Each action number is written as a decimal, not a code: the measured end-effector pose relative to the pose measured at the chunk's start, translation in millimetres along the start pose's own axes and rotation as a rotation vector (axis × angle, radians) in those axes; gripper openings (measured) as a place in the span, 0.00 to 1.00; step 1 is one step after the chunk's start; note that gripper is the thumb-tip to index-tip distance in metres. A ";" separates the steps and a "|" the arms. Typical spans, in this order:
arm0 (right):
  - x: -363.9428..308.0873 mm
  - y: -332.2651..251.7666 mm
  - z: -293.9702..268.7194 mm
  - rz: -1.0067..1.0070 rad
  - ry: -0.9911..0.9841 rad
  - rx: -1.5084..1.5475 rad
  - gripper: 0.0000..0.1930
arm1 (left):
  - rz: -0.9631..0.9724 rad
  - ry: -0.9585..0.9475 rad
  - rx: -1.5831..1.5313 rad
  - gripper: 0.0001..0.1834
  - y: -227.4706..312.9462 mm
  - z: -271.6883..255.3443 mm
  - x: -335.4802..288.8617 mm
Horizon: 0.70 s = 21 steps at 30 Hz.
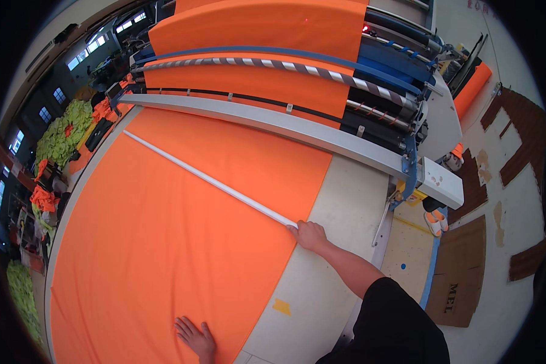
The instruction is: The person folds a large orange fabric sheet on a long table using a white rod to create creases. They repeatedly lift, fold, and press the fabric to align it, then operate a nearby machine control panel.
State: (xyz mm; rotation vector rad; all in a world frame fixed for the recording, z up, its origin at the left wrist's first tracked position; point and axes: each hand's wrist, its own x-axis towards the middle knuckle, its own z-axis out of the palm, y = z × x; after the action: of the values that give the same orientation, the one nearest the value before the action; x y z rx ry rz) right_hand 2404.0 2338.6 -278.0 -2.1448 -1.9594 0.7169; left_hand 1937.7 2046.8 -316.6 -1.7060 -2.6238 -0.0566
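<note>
A wide sheet of bright orange fabric [133,242] covers most of the table, with soft wrinkles toward the near side. Across it slants a long white rod [206,178], from the far left down to the fabric's right edge. My right hand [311,235] is closed round the rod's near end, just over that edge. Nearer to me, my left hand [196,337] lies flat on the fabric with its fingers spread and nothing in it.
Behind the fabric, a spreading machine [273,124] with a striped roller [285,68] spans the table. Bare pale tabletop [321,267] shows at right, with yellow tape [281,306] on it. Cardboard [461,273] and slippers [434,223] are beyond. Yellow-green cloth heaps [64,134] lie at left.
</note>
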 end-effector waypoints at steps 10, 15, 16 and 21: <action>3.9 -4.2 -10.0 0.026 -0.078 0.001 0.32 | -0.031 -0.006 -0.031 0.44 12.0 -2.6 0.2; 4.6 4.1 8.1 -0.001 -0.029 0.006 0.31 | -0.034 -0.007 -0.062 0.46 10.2 -1.0 -1.0; 4.8 5.1 10.3 -0.009 -0.018 0.008 0.31 | -0.029 -0.002 -0.065 0.47 9.0 -0.6 -0.5; -10.5 -16.2 -8.2 0.001 -0.128 0.207 0.34 | -0.043 0.002 -0.095 0.47 4.2 -5.1 2.0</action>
State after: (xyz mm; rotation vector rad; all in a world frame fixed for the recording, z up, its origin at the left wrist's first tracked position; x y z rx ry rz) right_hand 2392.8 2332.3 -261.5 -2.0230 -1.8502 1.0309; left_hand 1940.6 2050.1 -311.4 -1.6753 -2.6978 -0.1864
